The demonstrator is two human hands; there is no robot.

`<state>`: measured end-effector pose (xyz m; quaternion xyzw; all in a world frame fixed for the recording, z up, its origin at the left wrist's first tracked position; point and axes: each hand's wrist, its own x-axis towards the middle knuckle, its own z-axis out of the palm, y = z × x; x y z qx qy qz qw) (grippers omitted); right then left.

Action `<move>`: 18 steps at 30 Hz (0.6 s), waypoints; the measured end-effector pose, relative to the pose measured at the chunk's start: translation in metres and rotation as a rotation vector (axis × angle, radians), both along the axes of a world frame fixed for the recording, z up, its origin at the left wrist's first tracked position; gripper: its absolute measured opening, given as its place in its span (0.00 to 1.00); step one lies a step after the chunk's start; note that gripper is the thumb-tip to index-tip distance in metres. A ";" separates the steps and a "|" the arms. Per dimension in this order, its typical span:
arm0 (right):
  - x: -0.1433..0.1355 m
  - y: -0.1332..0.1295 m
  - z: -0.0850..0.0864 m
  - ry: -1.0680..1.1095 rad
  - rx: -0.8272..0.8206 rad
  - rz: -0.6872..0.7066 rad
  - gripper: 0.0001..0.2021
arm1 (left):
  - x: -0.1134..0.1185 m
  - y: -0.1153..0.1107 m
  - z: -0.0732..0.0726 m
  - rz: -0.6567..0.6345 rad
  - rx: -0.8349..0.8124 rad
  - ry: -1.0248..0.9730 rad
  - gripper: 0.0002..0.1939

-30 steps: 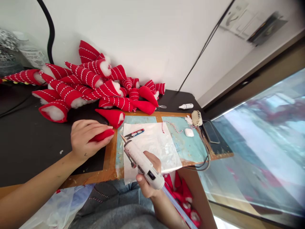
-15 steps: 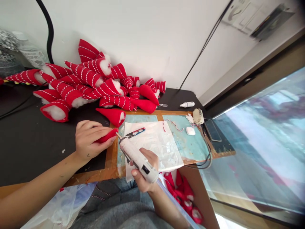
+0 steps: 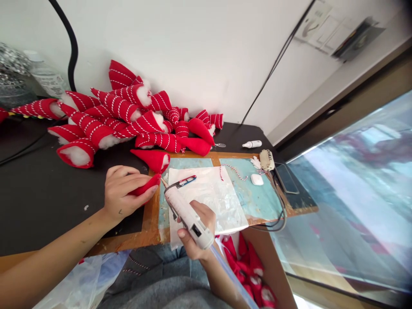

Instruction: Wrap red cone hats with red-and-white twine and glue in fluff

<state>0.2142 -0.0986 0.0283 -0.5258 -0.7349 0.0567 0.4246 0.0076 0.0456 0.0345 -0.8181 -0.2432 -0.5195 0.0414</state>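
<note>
My left hand (image 3: 124, 193) is closed around a red felt cone (image 3: 145, 189), its tip pointing right past my fingers. My right hand (image 3: 196, 231) grips a white hot glue gun (image 3: 183, 210) with its nozzle close to the cone's tip; a thin gap shows between them. A clear glue stick (image 3: 230, 272) trails from the gun's rear. Just beyond my left hand lies a stuffed plain red cone (image 3: 152, 159). Thread snips (image 3: 187, 180) rest on a white sheet (image 3: 222, 201) behind the gun, partly hidden by it.
Stuffed red cones wound with red-and-white cord (image 3: 112, 103) are heaped against the wall. To the right lie a loose cord (image 3: 236, 171), a white case (image 3: 256, 179), a white tube (image 3: 252, 144) and a phone (image 3: 286, 178). Below the table edge, a box (image 3: 270, 257) holds more red cones.
The glue gun's nozzle has drawn slightly away from the cone's tip, which now points more upward. The view has shifted a little.
</note>
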 end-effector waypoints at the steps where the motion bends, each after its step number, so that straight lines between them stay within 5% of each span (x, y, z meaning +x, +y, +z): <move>1: 0.000 0.000 0.000 -0.001 0.000 -0.001 0.28 | 0.000 0.000 0.000 0.000 -0.002 0.001 0.03; 12: -0.003 0.004 0.000 0.025 -0.004 -0.015 0.34 | 0.000 0.001 -0.001 -0.002 -0.047 -0.010 0.03; 18: 0.005 0.006 0.001 0.008 0.002 -0.052 0.25 | 0.000 0.001 -0.003 -0.006 -0.105 -0.043 0.03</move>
